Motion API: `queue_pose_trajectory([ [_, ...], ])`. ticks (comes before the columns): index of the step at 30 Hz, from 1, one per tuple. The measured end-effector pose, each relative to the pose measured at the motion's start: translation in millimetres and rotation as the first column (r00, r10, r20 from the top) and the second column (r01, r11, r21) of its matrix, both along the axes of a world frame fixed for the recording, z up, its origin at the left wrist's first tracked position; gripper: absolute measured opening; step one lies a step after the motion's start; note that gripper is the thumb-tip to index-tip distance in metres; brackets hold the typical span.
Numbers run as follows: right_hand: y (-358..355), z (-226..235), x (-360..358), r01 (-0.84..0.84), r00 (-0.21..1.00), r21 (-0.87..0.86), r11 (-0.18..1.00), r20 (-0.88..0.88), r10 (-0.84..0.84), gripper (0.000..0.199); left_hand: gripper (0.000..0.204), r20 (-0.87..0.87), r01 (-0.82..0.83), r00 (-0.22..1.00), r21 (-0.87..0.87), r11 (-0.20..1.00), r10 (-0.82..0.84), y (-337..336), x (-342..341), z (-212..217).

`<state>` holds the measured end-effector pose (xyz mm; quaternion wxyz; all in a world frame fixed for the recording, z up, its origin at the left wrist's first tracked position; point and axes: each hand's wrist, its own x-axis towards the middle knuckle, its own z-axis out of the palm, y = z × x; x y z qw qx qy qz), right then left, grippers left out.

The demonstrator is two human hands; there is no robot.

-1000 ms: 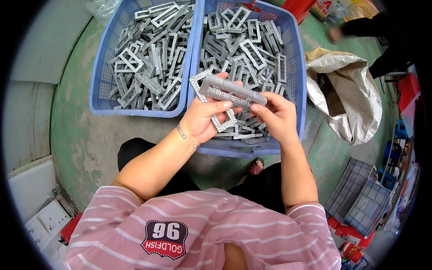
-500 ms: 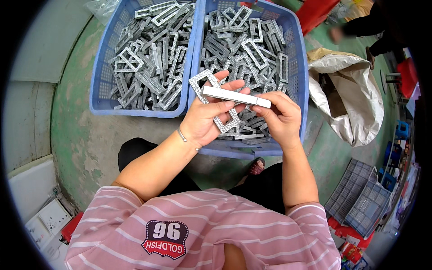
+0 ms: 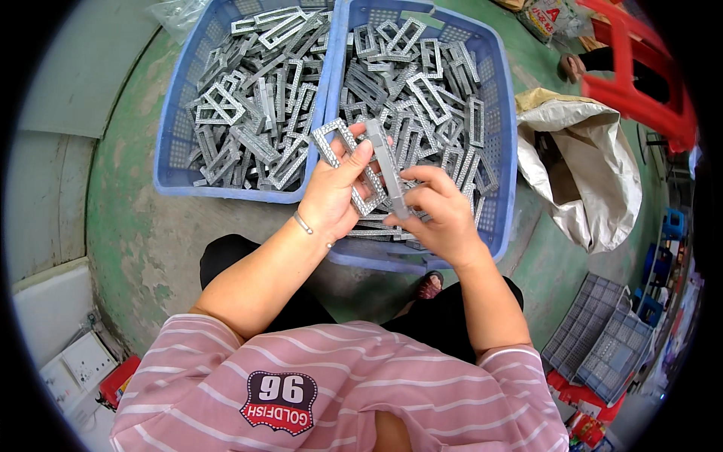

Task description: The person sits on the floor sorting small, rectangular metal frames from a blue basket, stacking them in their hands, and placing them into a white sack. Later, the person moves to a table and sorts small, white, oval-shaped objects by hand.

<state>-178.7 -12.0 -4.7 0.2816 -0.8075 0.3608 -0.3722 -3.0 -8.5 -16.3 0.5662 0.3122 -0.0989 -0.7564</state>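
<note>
Since a second ago: the grey bar [image 3: 388, 169], then held level across both hands, now stands on end, tilted a little, its top over the right crate [image 3: 503, 135]. The view has also swung, so the red stool [image 3: 640, 90] at upper right shows more.

Left hand [image 3: 335, 192]: closed on a flat grey frame [image 3: 348, 164], a perforated open rectangle; thumb lies across the frame's upper edge and touches the bar near its top. A thin bracelet [image 3: 303, 223] on the wrist.

Right hand [image 3: 440, 215]: fingers curled around the bar's lower end, index finger stretched toward the left hand. Both hands hover over the near edge of the right crate, just beside each other.

Crates: two blue plastic crates side by side on the green floor [image 3: 151, 226], walls touching. Left crate [image 3: 169, 162] and right crate both piled with the same grey frames and bars, lying every way.

Packages and labels:
- Open pale sack [image 3: 595, 173] right of the right crate, mouth gaping, tan lining showing.
- Printed bag [image 3: 546, 19] at the top edge, white with red and yellow marks, partly cut off.
- Clear plastic bag [image 3: 177, 11] at upper left, behind the left crate.
- Grey mesh trays [image 3: 602, 350] stacked at lower right; small red and blue items beyond them, too small to tell.
- Dark badge with red trim [image 3: 280, 403] on the person's pink striped shirt [image 3: 422, 399].
- White box [image 3: 75, 361] at lower left, a red item just beside it.

Another person's foot [image 3: 572, 66] shows near the stool.
</note>
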Motion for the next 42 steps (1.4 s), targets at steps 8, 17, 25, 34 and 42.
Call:
queue_pose_trajectory([
  [8, 7, -4, 5, -0.070, 0.998, 0.130, 0.989, 0.006, 0.070, 0.033, 0.046, 0.218, -0.028, 0.976, 0.000, 1.000, 0.028, 3, -4, 3],
  [17, -3, 6, 0, 0.051, 0.947, 0.406, 0.912, 0.270, -0.174, 0.030, 0.051, 0.383, 0.196, 0.903, 0.028, 0.980, -0.192, 3, -2, 9],
  [25, -18, 7, -31, -0.062, 0.969, 0.357, 0.932, 0.245, -0.029, 0.020, 0.046, 0.178, 0.511, 0.829, 0.143, 0.848, -0.530, 1, 5, 3],
  [34, -25, 5, -39, 0.072, 0.876, 0.398, 0.914, 0.414, -0.249, 0.016, 0.055, 0.172, 0.301, 0.937, 0.043, 0.953, -0.304, -3, 10, 2],
  [42, -25, 3, -38, 0.097, 0.849, 0.384, 0.918, 0.450, -0.278, 0.017, 0.049, 0.077, 0.216, 0.974, -0.014, 0.976, -0.214, -1, 8, 6],
])
